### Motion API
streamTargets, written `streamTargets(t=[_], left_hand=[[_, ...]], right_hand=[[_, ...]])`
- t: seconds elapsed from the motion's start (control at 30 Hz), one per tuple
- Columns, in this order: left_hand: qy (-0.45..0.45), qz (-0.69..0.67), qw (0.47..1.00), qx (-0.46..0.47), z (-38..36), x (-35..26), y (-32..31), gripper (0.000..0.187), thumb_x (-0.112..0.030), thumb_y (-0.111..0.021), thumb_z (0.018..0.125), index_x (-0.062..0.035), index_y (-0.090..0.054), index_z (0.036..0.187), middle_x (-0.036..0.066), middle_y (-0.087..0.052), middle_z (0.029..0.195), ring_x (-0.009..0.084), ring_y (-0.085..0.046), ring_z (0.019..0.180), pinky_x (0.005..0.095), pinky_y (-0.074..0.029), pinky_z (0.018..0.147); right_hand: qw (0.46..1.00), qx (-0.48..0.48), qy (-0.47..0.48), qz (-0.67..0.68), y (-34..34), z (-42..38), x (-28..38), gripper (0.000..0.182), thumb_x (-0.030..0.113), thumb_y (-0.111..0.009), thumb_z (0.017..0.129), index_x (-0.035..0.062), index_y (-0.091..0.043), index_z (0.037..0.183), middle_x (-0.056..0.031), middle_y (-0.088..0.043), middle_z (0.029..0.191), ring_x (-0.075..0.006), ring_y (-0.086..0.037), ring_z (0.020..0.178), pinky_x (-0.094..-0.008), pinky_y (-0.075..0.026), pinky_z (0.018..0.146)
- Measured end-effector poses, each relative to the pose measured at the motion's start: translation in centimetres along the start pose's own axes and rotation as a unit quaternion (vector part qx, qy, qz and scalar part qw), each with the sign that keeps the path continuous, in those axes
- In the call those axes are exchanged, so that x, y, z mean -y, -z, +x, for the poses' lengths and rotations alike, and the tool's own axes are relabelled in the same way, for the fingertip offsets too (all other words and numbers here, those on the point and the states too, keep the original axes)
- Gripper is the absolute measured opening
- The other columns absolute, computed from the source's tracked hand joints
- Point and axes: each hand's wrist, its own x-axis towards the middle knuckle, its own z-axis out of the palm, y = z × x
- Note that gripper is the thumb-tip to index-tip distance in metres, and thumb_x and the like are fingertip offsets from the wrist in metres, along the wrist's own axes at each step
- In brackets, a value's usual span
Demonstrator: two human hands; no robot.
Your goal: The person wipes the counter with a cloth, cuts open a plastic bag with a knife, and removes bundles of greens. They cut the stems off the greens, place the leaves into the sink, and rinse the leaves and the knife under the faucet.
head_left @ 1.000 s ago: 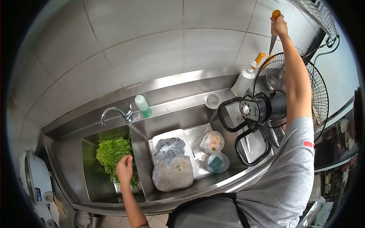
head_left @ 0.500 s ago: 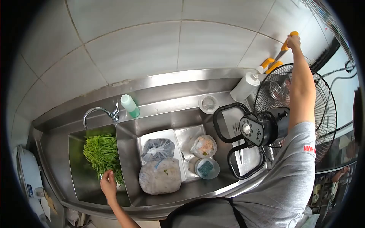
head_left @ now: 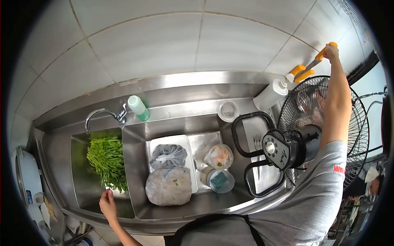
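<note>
My right hand (head_left: 331, 52) is closed on the yellow handle of a knife (head_left: 315, 62), up by the tiled wall at the right. The blade slants down-left towards two more yellow handles (head_left: 304, 76) behind a white bottle (head_left: 271, 94); its tip cannot be made out among them. My left hand (head_left: 108, 207) is low over the left sink basin (head_left: 84, 192), just below a bunch of leafy greens (head_left: 107, 160). Its fingers are loosely bent and slightly apart, with nothing visible in them.
A black fan (head_left: 305, 141) stands at the right, under my right arm. The middle basin (head_left: 139, 176) holds a white tray (head_left: 191, 164), bagged items and a tub with a blue-green scrubber (head_left: 219, 180). Behind are a tap (head_left: 102, 110) and a green bottle (head_left: 138, 107).
The view has shifted slightly. My left hand has drawn a little down and away from the greens. My right hand keeps hold of the knife, which lies at a flatter slant.
</note>
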Motion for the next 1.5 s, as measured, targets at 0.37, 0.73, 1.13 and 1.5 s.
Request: streamTargets(t=[0.37,0.73,1.13,1.5], left_hand=[[-0.002,0.067,0.996,-0.050,-1.7,-0.5,1.2,0.027,-0.035,-0.054,0.084,-0.0121,-0.064,0.095,0.015,-0.064,0.082,0.0331,-0.060,0.079,0.0407,-0.046,0.067],[0.032,0.035,0.998,0.029,-1.5,2.2,2.5,0.029,-0.035,-0.054,0.083,-0.0119,-0.063,0.099,0.015,-0.064,0.085,0.0320,-0.060,0.083,0.0414,-0.046,0.071],[-0.066,0.001,0.978,0.199,7.7,8.3,5.8,0.032,-0.033,-0.055,0.084,-0.0109,-0.060,0.106,0.014,-0.063,0.095,0.0276,-0.061,0.087,0.0354,-0.047,0.075],[-0.129,-0.136,0.957,0.221,9.0,19.7,14.7,0.028,-0.028,-0.054,0.086,-0.0098,-0.059,0.107,0.013,-0.063,0.098,0.0263,-0.061,0.083,0.0332,-0.046,0.072]], right_hand=[[0.735,0.149,0.412,-0.517,-6.4,19.6,-14.0,0.076,0.038,-0.068,0.070,-0.0017,-0.038,0.128,-0.0158,-0.035,0.136,-0.0317,-0.027,0.128,-0.0373,-0.018,0.108],[0.921,0.364,0.088,-0.110,-3.6,7.1,-1.4,0.054,0.043,-0.059,0.075,0.0103,-0.043,0.115,-0.0062,-0.044,0.109,-0.0210,-0.037,0.092,-0.0333,-0.031,0.076],[0.822,0.511,0.252,-0.003,3.1,-37.8,24.7,0.038,0.034,-0.052,0.085,0.0021,-0.049,0.106,-0.0057,-0.057,0.089,-0.0136,-0.055,0.075,-0.0263,-0.046,0.063],[0.651,0.712,-0.097,0.244,-32.9,-90.9,28.3,0.034,0.025,-0.056,0.085,0.0098,-0.050,0.114,-0.0046,-0.050,0.114,-0.0190,-0.046,0.100,-0.0359,-0.044,0.075]])
